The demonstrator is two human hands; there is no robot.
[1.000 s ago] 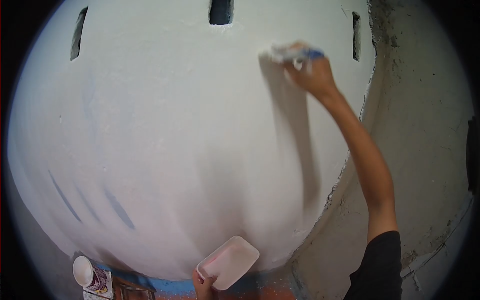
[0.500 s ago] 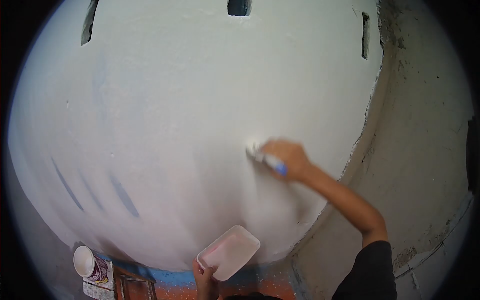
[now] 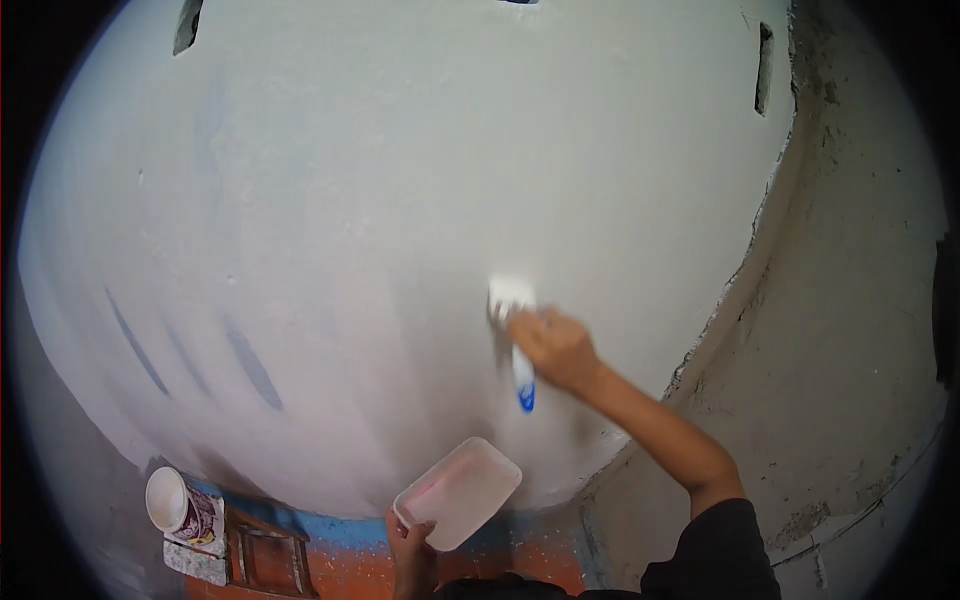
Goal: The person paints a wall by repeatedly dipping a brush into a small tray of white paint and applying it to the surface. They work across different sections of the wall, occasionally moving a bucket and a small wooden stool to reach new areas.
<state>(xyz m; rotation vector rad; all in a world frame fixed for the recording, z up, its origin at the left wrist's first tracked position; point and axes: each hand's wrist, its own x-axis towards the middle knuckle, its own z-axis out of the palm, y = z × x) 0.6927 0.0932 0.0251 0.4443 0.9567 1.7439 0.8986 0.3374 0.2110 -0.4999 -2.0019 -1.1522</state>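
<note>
My right hand grips a paintbrush with a white handle that ends in blue. Its white-coated bristles point up and lie against the white-painted wall. Lower down, my left hand holds a shallow translucent plastic container by its near left corner, thumb over the rim. A pinkish-white tint shows inside the container. Faint grey streaks mark the wall to the left.
At lower left a white paint bucket stands on a paint-spattered step of a wooden ladder. The floor is orange and speckled. A rough broken edge borders a bare grey wall at right. Slots pierce the wall high up.
The brush has swung from slanted to nearly upright, with its bristles now pointing up. My right hand has shifted slightly left and down. The left hand still holds the container.
</note>
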